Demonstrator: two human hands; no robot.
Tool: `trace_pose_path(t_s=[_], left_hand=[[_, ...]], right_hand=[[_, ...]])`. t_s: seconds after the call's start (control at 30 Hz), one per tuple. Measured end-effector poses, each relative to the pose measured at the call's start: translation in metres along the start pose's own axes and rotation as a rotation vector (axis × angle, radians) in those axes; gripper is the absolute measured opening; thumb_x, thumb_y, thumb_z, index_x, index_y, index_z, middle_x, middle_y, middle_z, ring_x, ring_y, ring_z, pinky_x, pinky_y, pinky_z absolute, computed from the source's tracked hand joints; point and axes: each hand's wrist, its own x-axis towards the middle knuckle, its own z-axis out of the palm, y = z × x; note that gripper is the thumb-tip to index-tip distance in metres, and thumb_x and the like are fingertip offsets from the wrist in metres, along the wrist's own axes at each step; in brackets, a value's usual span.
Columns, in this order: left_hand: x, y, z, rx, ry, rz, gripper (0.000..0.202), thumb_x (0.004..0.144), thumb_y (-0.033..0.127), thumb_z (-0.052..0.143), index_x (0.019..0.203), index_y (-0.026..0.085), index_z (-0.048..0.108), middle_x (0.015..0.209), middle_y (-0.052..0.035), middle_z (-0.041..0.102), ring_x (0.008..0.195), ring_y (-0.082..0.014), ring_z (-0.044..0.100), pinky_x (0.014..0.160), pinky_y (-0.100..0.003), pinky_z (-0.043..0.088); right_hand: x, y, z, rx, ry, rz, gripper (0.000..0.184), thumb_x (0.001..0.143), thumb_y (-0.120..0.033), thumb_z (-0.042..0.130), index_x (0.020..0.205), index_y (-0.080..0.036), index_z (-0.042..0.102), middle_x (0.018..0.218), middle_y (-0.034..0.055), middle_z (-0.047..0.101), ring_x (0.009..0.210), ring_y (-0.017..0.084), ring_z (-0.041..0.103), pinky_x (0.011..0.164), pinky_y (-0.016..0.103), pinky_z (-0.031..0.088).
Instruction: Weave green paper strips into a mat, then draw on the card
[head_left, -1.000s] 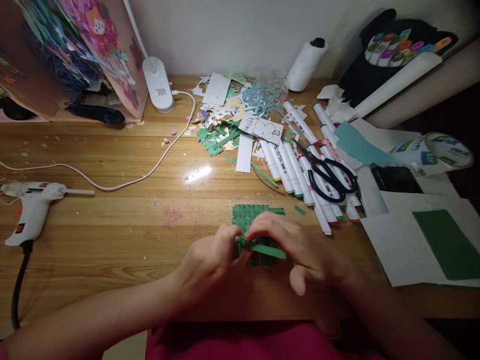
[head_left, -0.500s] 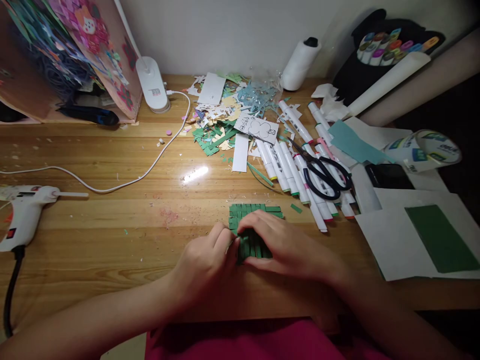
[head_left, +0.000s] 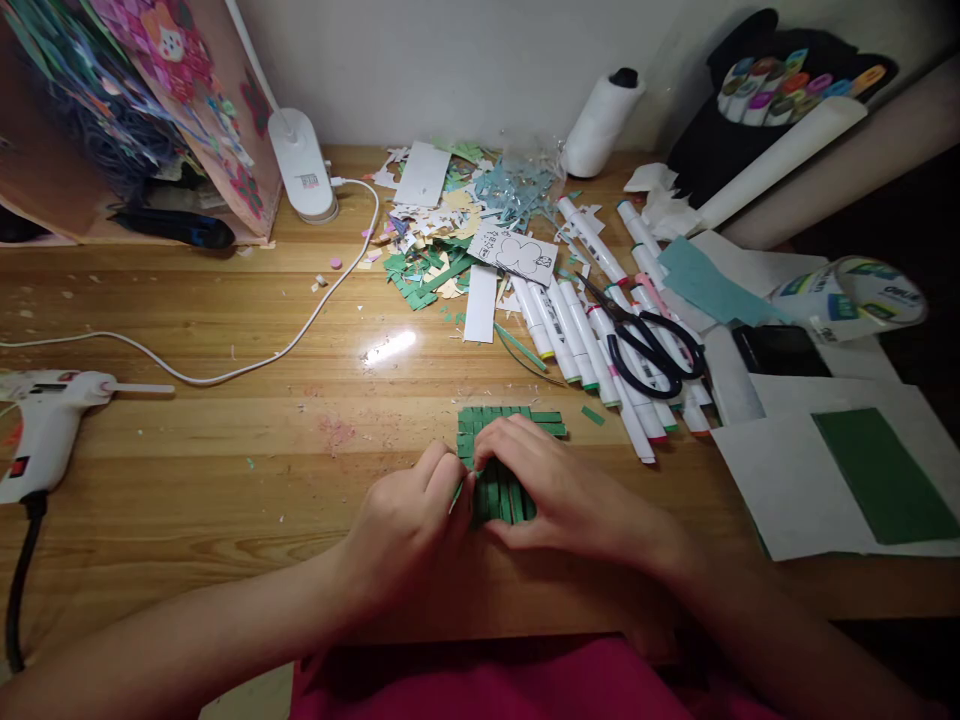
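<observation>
A woven mat of green paper strips lies on the wooden table close to the front edge, partly covered by both hands. My left hand is closed at the mat's left side, its fingertips pinching a green paper strip there. From the right, my right hand curves over the mat, gripping it with fingers on the far side and thumb on the near side. Loose strip ends stick out at the mat's far right. The fingertips of both hands nearly meet, and what lies between them is partly hidden.
Scissors rest on white markers beyond my right hand. Paper scraps are heaped at the back. A glue gun lies far left, near a white cable. Green paper sits on white sheets at right.
My right thumb and fingers have shifted slightly left over the mat. My left hand keeps its pinch at the left side, almost unmoved.
</observation>
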Motion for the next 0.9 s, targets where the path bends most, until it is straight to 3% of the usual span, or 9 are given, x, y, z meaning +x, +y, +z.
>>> trace_pose_path(t_s=[0.23, 0.5, 0.77, 0.9], left_hand=[[0.001, 0.0, -0.001, -0.031, -0.024, -0.017, 0.026, 0.098, 0.018, 0.029, 0.078, 0.019, 0.045, 0.066, -0.0003, 0.054, 0.05, -0.0112, 0.053, 0.046, -0.021, 0.038], [0.001, -0.001, -0.001, -0.038, -0.017, -0.029, 0.025, 0.098, 0.019, 0.03, 0.079, 0.019, 0.046, 0.066, -0.0008, 0.054, 0.05, -0.012, 0.053, 0.046, -0.022, 0.039], [0.003, -0.001, -0.003, -0.07, -0.016, -0.024, 0.03, 0.099, 0.019, 0.029, 0.075, 0.017, 0.048, 0.064, -0.0009, 0.054, 0.048, -0.011, 0.053, 0.045, -0.021, 0.039], [0.0, -0.001, -0.001, -0.025, 0.017, 0.022, 0.03, 0.098, 0.018, 0.033, 0.075, 0.016, 0.052, 0.065, -0.0016, 0.057, 0.045, -0.0107, 0.051, 0.042, -0.022, 0.035]], right_hand=[[-0.001, 0.0, 0.0, -0.011, -0.009, -0.024, 0.026, 0.073, -0.016, 0.065, 0.095, -0.017, 0.051, 0.098, 0.0083, 0.058, 0.095, 0.024, 0.05, 0.084, 0.037, 0.043], [0.0, 0.003, 0.006, -0.219, 0.027, -0.154, 0.011, 0.08, -0.012, 0.054, 0.09, -0.014, 0.058, 0.1, 0.011, 0.059, 0.094, 0.024, 0.052, 0.082, 0.037, 0.044], [0.001, 0.006, 0.007, -0.002, 0.153, -0.009, 0.003, 0.088, -0.014, 0.052, 0.086, -0.015, 0.053, 0.089, 0.0074, 0.059, 0.087, 0.02, 0.053, 0.079, 0.032, 0.044], [0.003, 0.005, 0.01, 0.077, 0.211, 0.048, 0.007, 0.087, -0.012, 0.054, 0.082, -0.017, 0.051, 0.086, 0.0049, 0.057, 0.085, 0.018, 0.053, 0.075, 0.03, 0.043]])
